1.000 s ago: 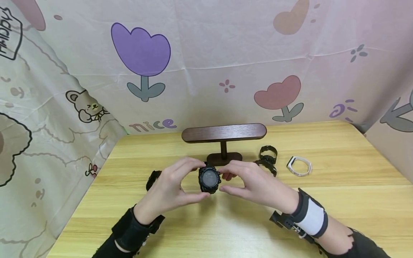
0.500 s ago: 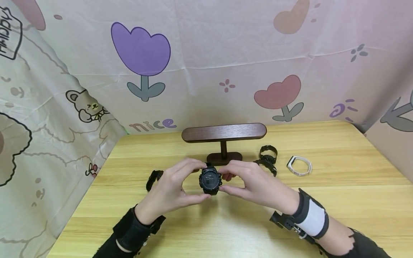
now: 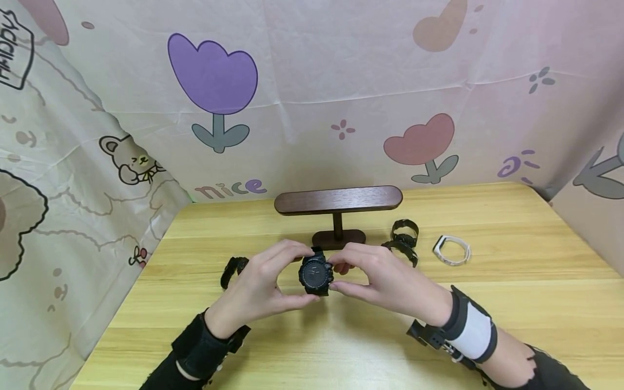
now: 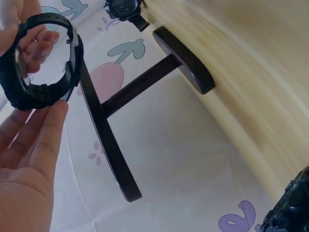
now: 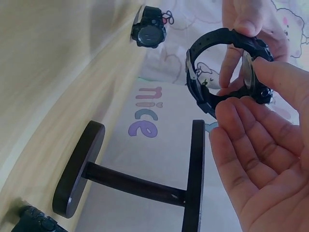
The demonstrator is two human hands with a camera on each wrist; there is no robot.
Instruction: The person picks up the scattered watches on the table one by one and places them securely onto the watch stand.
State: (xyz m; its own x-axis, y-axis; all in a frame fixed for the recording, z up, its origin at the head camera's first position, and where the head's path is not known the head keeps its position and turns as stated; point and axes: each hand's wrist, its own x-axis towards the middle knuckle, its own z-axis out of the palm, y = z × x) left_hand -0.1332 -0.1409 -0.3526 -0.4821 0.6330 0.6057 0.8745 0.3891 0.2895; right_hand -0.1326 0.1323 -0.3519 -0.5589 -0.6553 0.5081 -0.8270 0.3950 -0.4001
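I am pinching the black watch (image 3: pixel 316 275) between both hands, left hand (image 3: pixel 258 287) at 9 o'clock, right hand (image 3: pixel 385 279) at 3 o'clock, above the table (image 3: pixel 512 303), with the wooden stand (image 3: pixel 338 201) at 12 o'clock.

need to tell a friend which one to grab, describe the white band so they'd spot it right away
Start at the dark wooden T-shaped stand at the back of the yellow wooden table. To its right lie two black watches, and further right lies the white band. It is the only white strap there; every watch is black.
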